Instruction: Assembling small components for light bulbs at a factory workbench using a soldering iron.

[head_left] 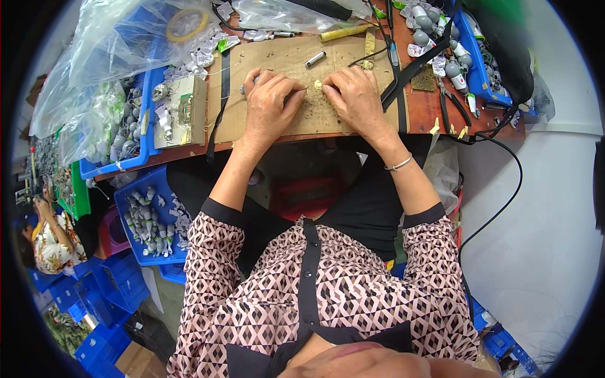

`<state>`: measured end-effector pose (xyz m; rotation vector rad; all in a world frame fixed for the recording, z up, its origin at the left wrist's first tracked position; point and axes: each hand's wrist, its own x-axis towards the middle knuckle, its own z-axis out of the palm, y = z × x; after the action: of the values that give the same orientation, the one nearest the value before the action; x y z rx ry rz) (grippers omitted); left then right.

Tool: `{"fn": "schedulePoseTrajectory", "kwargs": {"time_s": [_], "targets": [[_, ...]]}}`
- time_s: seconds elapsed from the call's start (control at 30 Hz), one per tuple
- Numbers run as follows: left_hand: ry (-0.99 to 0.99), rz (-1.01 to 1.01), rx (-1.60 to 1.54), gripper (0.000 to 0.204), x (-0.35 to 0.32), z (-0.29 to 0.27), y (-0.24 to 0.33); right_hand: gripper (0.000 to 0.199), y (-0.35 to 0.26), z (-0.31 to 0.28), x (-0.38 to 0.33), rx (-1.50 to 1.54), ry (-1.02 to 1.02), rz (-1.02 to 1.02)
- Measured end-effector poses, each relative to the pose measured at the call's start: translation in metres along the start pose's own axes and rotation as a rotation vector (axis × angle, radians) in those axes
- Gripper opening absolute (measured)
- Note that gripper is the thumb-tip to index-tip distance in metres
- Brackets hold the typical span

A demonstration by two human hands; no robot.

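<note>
At the frame's upper centre, a yellow scrap (317, 84), probably light, soft and best pinched edgewise, sits beside the right hand (355, 97), fingers curled like the left hand's (268, 104), whether gripping I cannot tell.

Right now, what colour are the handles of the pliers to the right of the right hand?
The pliers' handles are black, seen best in the head view.

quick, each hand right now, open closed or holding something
Left hand: curled; whether it grips anything cannot be told.
Right hand: curled, beside a small yellow scrap; grip cannot be told.
</note>
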<state>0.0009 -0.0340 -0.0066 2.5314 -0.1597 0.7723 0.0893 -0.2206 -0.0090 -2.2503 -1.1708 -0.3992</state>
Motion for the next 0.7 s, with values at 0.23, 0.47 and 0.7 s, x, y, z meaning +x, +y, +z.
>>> {"fn": "schedulePoseTrajectory", "kwargs": {"time_s": [0.23,0.47,0.7], "targets": [[0.011,-0.019,0.02,0.012,0.001,0.004,0.002,0.012,0.0,0.0,0.0,-0.003,0.015,-0.013],[-0.016,-0.045,0.123,0.015,0.005,0.009,0.011,0.01,-0.002,0.001,0.0,-0.017,0.037,-0.033],[-0.043,-0.033,0.143,0.01,0.009,0.013,0.01,0.01,-0.002,0.001,-0.002,-0.019,0.036,-0.05]]}}
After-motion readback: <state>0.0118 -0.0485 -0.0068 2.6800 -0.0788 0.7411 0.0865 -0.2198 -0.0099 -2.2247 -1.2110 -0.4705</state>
